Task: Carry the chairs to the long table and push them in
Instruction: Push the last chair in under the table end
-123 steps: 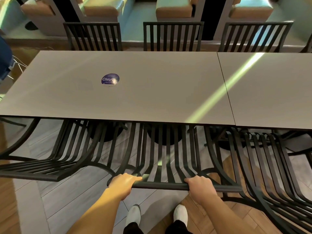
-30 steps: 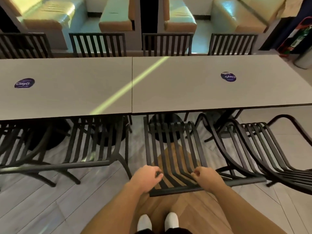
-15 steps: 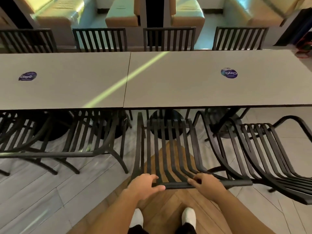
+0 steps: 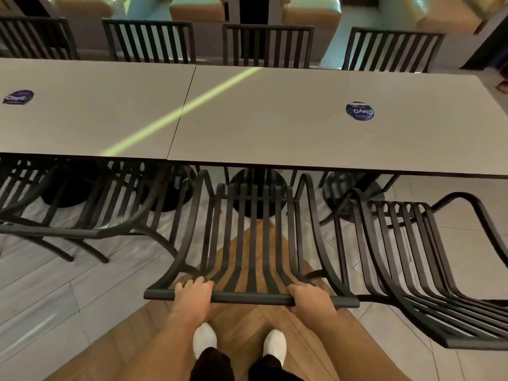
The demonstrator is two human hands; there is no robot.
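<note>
Both forearms are reaching forward from the bottom of the frame, roughly parallel, wrists level with the top rail of a black slatted chair (image 4: 251,243). The left hand (image 4: 192,294) is gripping that rail left of its middle, fingers curling over the far side and knuckles facing up. The right hand (image 4: 310,298) is gripping the same rail further right, fingers wrapping over the top and the thumb tucking underneath.

The held chair is standing in the lower centre of the frame, its seat front sitting just under the near edge of the desk (image 4: 275,127), its back rail staying well out from it. Below the rail, two white shoes (image 4: 204,342) are standing on a wood-patterned floor.

Just beside it on the right, a second chair (image 4: 412,257) is standing at an angle, further out from the desk. On the left, another chair (image 4: 82,215) is sitting partly under the desk edge. A row of chair backs (image 4: 268,45) is lining the far side along the top of the frame. A round blue sticker (image 4: 360,111) is lying on the right desk panel, another (image 4: 18,97) at the far left.
</note>
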